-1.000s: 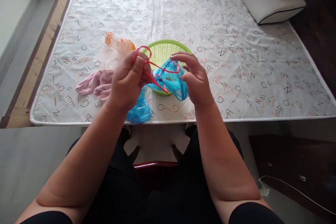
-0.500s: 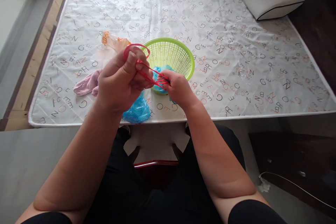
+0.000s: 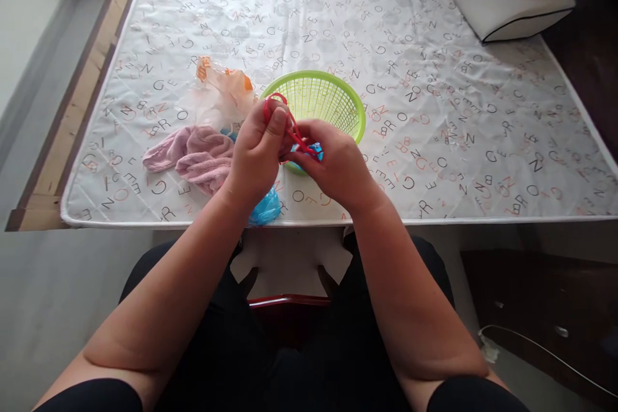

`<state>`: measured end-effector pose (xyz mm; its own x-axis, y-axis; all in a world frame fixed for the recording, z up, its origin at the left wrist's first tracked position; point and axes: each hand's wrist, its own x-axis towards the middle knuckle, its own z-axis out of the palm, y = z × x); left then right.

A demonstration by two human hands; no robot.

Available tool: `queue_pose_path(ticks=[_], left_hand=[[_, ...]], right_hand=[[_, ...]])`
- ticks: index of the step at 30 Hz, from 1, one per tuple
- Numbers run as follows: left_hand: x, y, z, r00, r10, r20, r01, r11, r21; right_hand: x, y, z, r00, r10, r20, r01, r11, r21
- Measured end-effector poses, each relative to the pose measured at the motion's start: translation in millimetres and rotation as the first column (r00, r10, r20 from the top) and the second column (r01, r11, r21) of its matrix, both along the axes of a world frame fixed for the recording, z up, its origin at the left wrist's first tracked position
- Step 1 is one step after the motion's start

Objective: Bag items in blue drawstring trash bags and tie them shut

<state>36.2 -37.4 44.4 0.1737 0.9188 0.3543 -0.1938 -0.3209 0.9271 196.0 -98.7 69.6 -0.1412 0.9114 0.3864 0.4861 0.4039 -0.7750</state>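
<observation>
A red string (image 3: pixel 296 135) is looped about the fingers of my left hand (image 3: pixel 261 145), which is closed on it with the thumb up. My right hand (image 3: pixel 331 154) pinches the same string between thumb and fingers, close against the left. Behind both hands a green plastic basket (image 3: pixel 333 80) stands on the mattress, partly covered by them. Blue plastic (image 3: pixel 316 149) shows in the gap by my right thumb. Below my left wrist lies a crumpled blue plastic bag (image 3: pixel 266 207), partly hidden by the forearm.
Left of my hands a pink cloth (image 3: pixel 203 154) lies bunched up, with a clear plastic bag with orange print (image 3: pixel 224 93) behind it. The patterned mattress (image 3: pixel 434 141) ends at a front edge before my knees. A white pillow (image 3: pixel 506 0) rests at the far right corner.
My left hand has moved right and a little lower, bringing both hands together. The stretched string between them is now shorter, and more of the pink cloth shows.
</observation>
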Motion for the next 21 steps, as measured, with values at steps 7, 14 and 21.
queue_pose_path(ticks=[7, 14, 21], left_hand=[[-12, 8, 1.8, 0.996, -0.088, -0.001, 0.087, 0.990, -0.112], [-6, -16, 24.1, 0.885, -0.464, -0.047, 0.424, 0.843, -0.330], [-9, -16, 22.6, 0.826, -0.563, 0.014, 0.528, 0.766, -0.367]], right_hand=[[13, 8, -3, 0.886, -0.277, -0.372, 0.271, 0.960, -0.069], [16, 14, -13, 0.925, -0.144, -0.352, 0.069, 0.973, -0.218], [21, 9, -5, 0.932, 0.008, -0.362, -0.108, 0.960, -0.257]])
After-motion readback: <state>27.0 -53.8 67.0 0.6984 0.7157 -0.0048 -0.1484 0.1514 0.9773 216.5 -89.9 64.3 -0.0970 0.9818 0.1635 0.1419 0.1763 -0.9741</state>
